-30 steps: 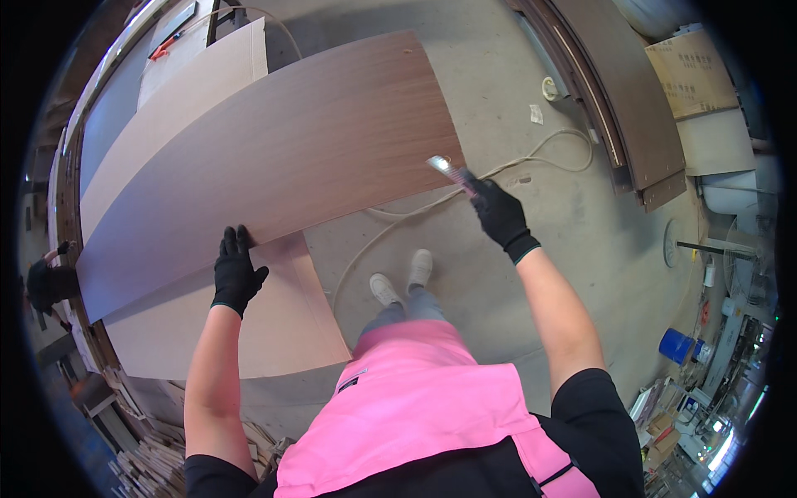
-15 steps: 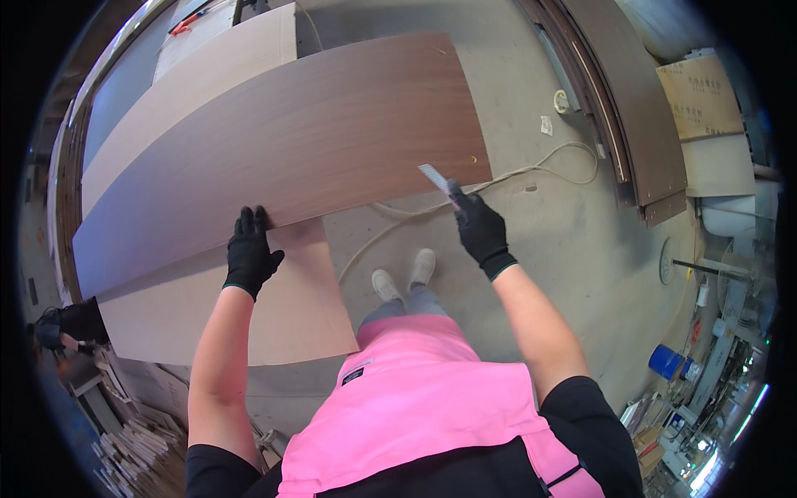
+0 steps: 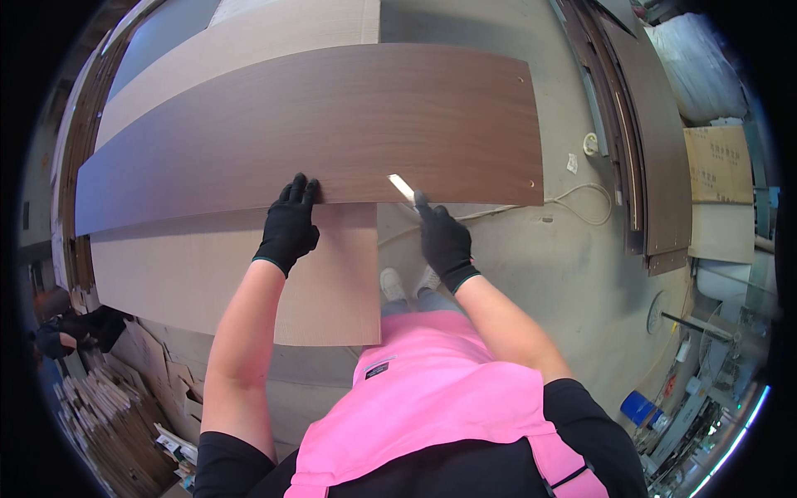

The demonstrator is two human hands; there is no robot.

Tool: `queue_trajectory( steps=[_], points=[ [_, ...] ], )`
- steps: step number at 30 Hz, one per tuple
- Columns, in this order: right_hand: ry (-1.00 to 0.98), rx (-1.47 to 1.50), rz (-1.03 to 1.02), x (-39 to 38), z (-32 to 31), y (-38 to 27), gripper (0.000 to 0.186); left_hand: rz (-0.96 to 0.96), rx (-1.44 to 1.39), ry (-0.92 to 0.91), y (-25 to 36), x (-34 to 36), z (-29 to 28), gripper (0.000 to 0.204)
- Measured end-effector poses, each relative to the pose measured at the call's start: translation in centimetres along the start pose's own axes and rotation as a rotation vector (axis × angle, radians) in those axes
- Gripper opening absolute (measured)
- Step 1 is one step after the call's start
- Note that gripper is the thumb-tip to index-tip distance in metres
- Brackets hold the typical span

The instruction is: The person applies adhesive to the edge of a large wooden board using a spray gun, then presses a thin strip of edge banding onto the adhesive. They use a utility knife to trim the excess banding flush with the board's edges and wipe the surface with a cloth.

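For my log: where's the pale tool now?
Head view: the pale tool is in the right hand, right of the left hand, its tip over the brown panel.

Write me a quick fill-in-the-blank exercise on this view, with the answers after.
1. The silvery-bladed tool is held in the person's ____ hand.
2. The left hand rests at the edge of the ____ panel.
3. The person's apron is ____ in colour.

Missing words: right; brown; pink.
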State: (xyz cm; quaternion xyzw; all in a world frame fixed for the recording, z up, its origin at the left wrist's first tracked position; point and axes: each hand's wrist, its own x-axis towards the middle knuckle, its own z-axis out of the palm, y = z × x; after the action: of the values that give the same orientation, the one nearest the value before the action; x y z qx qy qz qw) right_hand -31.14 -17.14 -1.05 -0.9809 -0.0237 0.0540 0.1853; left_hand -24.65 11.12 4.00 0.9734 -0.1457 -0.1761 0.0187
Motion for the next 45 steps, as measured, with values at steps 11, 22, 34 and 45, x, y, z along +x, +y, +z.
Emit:
queue_trajectory(
  steps=[11, 22, 34, 45],
  points=[
    [-0.302, 0.976, 0.011, 4.0, -2.8, 0.4, 0.036, -0.046, -0.112, 0.062, 4.2, -1.8, 3.0, 0.074],
    [-0.054, 0.687, 0.148, 19.5, -15.7, 32.9, 0.020, -0.009, -0.167, -0.034, 29.1, 4.7, 1.8, 0.084],
    [-0.098, -0.050, -0.310, 33.5, -15.1, 30.9, 0.020, -0.166, -0.199, -0.147, 32.1, 6.7, -1.6, 0.085],
    [0.137, -0.106, -0.457, 31.8, -14.6, 31.0, 0.014, -0.204, -0.213, -0.167, 32.3, 6.9, -1.3, 0.086]
  ],
)
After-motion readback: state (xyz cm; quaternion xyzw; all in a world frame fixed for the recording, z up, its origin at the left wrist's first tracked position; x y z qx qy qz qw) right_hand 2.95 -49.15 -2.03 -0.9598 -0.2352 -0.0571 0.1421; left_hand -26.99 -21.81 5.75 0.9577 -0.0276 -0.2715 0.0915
